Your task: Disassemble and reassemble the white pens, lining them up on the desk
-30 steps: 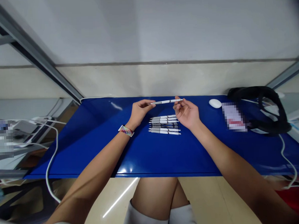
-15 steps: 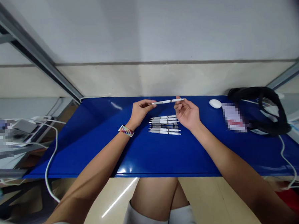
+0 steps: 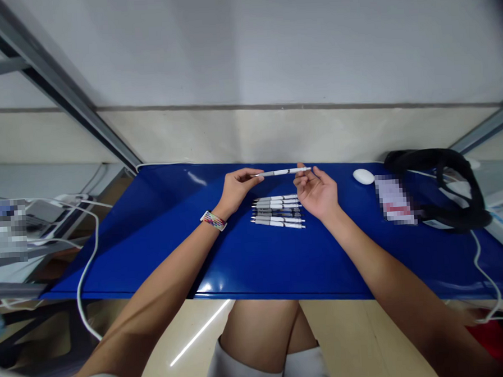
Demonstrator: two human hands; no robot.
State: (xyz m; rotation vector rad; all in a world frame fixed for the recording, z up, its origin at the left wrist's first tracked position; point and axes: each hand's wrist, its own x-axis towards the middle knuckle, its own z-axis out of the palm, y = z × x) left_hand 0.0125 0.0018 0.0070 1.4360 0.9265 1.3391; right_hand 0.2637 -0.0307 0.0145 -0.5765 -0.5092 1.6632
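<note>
A white pen with a grey grip [image 3: 279, 172] is held level above the far part of the blue table. My left hand [image 3: 237, 188], with a patterned band on its wrist, pinches the pen by its grey tip end between thumb and fingers. At the other end, the curled fingers of my right hand [image 3: 319, 193] are against the pen, palm turned up, with the thumb beside its end button. Below the held pen, a row of several similar pens [image 3: 278, 221] lies side by side on the table, tips to the left; one or more look darker grey.
The blue table [image 3: 239, 268] ends at a wall behind. To the right are a white rounded mouse-like object [image 3: 363, 176], a blurred-out packet [image 3: 394, 200] and a black padded strap or headgear [image 3: 468, 219] with a white cable [image 3: 478, 255]. Another white cable [image 3: 89, 264] hangs at left.
My right thumb has shifted slightly away from the pen's button end. The pen, my left hand and the row of pens stay nearly the same; the view has shifted a little.
</note>
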